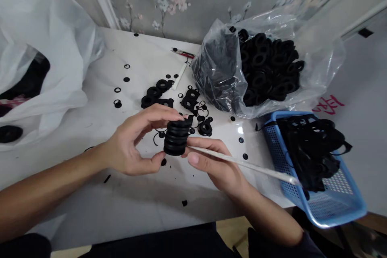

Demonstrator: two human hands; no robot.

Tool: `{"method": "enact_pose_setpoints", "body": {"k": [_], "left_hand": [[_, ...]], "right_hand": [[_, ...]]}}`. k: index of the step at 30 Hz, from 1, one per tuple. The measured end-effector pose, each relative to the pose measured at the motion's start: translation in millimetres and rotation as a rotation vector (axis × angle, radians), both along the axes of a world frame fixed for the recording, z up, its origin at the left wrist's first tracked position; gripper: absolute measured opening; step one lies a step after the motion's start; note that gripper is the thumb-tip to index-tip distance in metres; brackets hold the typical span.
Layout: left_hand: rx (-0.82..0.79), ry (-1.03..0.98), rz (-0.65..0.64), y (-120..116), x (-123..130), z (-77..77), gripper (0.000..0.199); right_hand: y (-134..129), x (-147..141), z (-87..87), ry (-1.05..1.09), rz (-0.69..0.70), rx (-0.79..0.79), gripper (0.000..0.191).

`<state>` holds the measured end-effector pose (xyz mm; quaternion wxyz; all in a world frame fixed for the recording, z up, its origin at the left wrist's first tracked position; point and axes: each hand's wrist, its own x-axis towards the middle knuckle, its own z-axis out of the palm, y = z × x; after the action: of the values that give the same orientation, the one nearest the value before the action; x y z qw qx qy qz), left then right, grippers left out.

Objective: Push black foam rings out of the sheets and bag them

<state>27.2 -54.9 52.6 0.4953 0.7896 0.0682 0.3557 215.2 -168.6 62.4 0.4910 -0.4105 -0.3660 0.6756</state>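
Observation:
Over the middle of the white table, my left hand (136, 141) is closed around a stack of black rubber rings (176, 137), thumb at its lower end and fingers at its top. My right hand (216, 161) pinches a long, thin white stick (242, 162) between thumb and fingers. One end of the stick meets the right side of the stack; the other points toward the blue basket. Just behind my hands lie loose black rings (155, 91) and small black discs, with thin ring scraps (202, 109) among them.
A clear plastic bag (217, 72) full of black rubber rings stands at the back right. The blue basket (335, 221) at right holds black rubber scraps (311, 149). A white bag (60, 20) fills the left. A red cutter (183, 53) and a white strip (179, 75) lie behind.

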Motion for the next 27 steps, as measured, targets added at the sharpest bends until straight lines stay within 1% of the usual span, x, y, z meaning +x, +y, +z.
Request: {"method": "enact_pose_setpoints", "body": {"k": [3,7,12,15,17,19,21,25,27], "left_hand": [[-0.099,-0.06,-0.018,-1.6,0.8,-2.2,0.067],[-0.166,-0.11,-0.056,-2.4,1.4,-3.9,0.07],[-0.156,-0.126,-0.051,-3.7,1.2,-3.7,0.072],[-0.103,-0.104,-0.028,-4.3,1.0,-4.8,0.072],[-0.048,-0.084,0.004,-4.8,0.9,-6.3,0.07],[0.022,-0.068,0.033,-5.5,1.0,-7.7,0.07],[0.088,-0.046,0.045,-6.4,1.2,-8.1,0.07],[0.181,-0.009,0.067,-7.9,2.5,-6.5,0.068],[0.227,-0.001,0.081,-8.0,3.2,-5.3,0.066]], "right_hand": [[-2.5,-1.9,5.7,0.031,-0.014,-0.045,0.033],[-4.1,-2.8,5.1,0.078,-0.005,0.008,0.038],[-2.6,-3.4,4.4,0.034,-0.01,0.037,0.036],[-1.4,-4.4,6.2,-0.121,-0.107,0.072,0.027],[-1.2,-4.3,6.5,-0.299,-0.218,0.14,0.023],[-1.7,-3.0,5.8,-0.482,-0.315,0.24,0.026],[-2.6,-1.0,4.7,-0.627,-0.382,0.364,0.029],[-3.6,2.2,4.5,-0.805,-0.435,0.639,0.023],[-3.2,2.7,5.4,-0.866,-0.429,0.735,0.022]]}}
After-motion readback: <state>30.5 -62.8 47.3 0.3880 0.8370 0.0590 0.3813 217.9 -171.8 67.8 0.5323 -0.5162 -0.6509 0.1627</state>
